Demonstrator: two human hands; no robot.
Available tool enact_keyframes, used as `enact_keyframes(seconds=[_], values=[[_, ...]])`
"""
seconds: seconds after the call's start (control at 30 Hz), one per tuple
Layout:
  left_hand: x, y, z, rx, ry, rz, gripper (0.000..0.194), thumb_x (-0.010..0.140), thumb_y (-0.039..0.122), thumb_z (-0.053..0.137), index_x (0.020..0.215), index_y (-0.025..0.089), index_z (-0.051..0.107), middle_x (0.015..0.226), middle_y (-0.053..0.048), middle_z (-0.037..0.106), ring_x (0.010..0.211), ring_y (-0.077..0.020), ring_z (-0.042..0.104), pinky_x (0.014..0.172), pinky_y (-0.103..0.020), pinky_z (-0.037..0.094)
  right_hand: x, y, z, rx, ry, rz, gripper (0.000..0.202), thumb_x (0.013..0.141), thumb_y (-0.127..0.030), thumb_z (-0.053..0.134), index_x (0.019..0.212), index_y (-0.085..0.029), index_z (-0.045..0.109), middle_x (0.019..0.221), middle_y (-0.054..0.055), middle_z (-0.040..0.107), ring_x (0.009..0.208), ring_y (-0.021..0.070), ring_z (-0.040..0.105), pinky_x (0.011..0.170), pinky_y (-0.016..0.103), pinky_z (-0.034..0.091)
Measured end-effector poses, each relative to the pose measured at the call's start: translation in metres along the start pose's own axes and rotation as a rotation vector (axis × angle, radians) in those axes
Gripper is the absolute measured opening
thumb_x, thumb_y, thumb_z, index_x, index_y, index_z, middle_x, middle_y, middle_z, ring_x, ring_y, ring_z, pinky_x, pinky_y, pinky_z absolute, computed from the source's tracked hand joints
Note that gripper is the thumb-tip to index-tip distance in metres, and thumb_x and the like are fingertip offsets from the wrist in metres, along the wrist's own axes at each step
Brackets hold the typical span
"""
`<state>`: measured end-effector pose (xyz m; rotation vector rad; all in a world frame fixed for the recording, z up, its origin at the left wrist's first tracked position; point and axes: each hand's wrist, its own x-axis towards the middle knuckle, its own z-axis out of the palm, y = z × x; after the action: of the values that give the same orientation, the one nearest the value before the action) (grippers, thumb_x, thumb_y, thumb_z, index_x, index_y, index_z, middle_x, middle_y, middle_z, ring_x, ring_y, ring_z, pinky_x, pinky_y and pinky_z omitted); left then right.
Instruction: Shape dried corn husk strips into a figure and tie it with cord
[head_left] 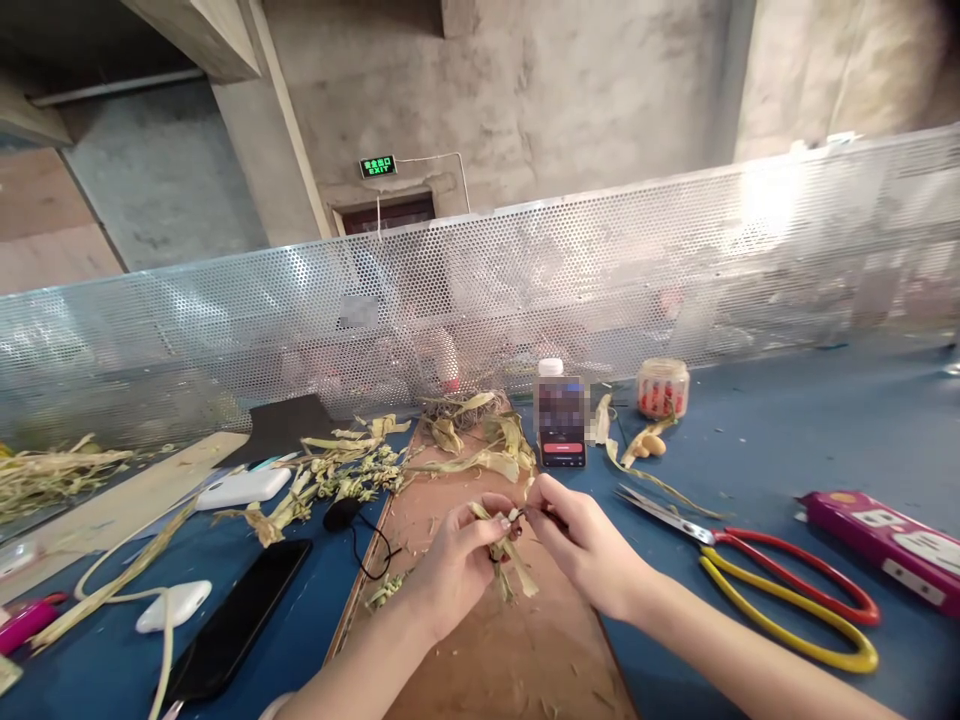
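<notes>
Both hands meet over a brown board (517, 620) at the centre. My left hand (461, 560) is closed around a small bundle of dried husk (523, 578), whose pale strips hang below the fingers. Close beside it on the right, my right hand (581, 540) is pinched at the bundle's upper end, with something thin and dark between its fingers, too small to name. More dried husks (487, 460) lie at the far end of the board, under a tangle of thin brown fibres (465, 408).
Scissors (705, 535) with red and yellow handles and a purple packet (877, 545) lie right. A phone (562, 425) stands upright ahead, near a jar (663, 390). Left are a black phone (240, 620), a white power bank (244, 488), cables and husk pieces (352, 465). Perforated metal screen (495, 290) behind.
</notes>
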<state>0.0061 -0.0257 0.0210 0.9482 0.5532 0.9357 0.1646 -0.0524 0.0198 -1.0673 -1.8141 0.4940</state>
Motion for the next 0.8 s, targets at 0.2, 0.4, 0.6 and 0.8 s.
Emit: enact_keyframes(seconds=[0.2, 0.4, 0.6, 0.8], values=[[0.0025, 0.0045, -0.0015, 0.064, 0.023, 0.062, 0.022, 0.067, 0.014, 0.069, 0.088, 0.016, 0.064, 0.077, -0.002, 0.063, 0.070, -0.0111, 0.055, 0.062, -0.020, 0.040, -0.0008, -0.0018, -0.0011, 0.001, -0.021, -0.026, 0.018, 0.080, -0.011, 0.037, 0.067, -0.020, 0.029, 0.058, -0.006, 0.032, 0.054, 0.0095, 0.026, 0.050, 0.022, 0.024], [0.0046, 0.0048, -0.0048, 0.107, -0.018, 0.108, 0.037, 0.067, 0.013, 0.070, 0.102, 0.018, 0.059, 0.078, -0.003, 0.063, 0.073, -0.0127, 0.058, 0.067, -0.022, 0.040, -0.0027, -0.0018, 0.0019, -0.031, -0.069, -0.102, 0.018, 0.080, -0.012, 0.037, 0.068, -0.021, 0.027, 0.061, -0.005, 0.035, 0.055, 0.0097, 0.029, 0.051, 0.022, 0.026], [0.0025, 0.0046, -0.0061, 0.117, -0.011, 0.122, 0.021, 0.065, 0.013, 0.072, 0.084, 0.018, 0.065, 0.076, 0.000, 0.061, 0.070, -0.0095, 0.055, 0.064, -0.019, 0.039, -0.0036, 0.0001, 0.0043, -0.033, -0.105, -0.154, 0.017, 0.077, -0.008, 0.036, 0.069, -0.021, 0.029, 0.062, -0.005, 0.036, 0.055, 0.0095, 0.030, 0.052, 0.021, 0.027], [0.0021, 0.0046, -0.0078, 0.163, -0.025, 0.083, 0.027, 0.063, 0.017, 0.073, 0.089, 0.017, 0.069, 0.083, -0.005, 0.065, 0.076, -0.0126, 0.054, 0.067, -0.022, 0.039, -0.0023, -0.0037, 0.0023, 0.019, -0.128, -0.122, 0.017, 0.077, -0.007, 0.035, 0.068, -0.021, 0.029, 0.060, -0.006, 0.034, 0.055, 0.0094, 0.029, 0.052, 0.020, 0.027]])
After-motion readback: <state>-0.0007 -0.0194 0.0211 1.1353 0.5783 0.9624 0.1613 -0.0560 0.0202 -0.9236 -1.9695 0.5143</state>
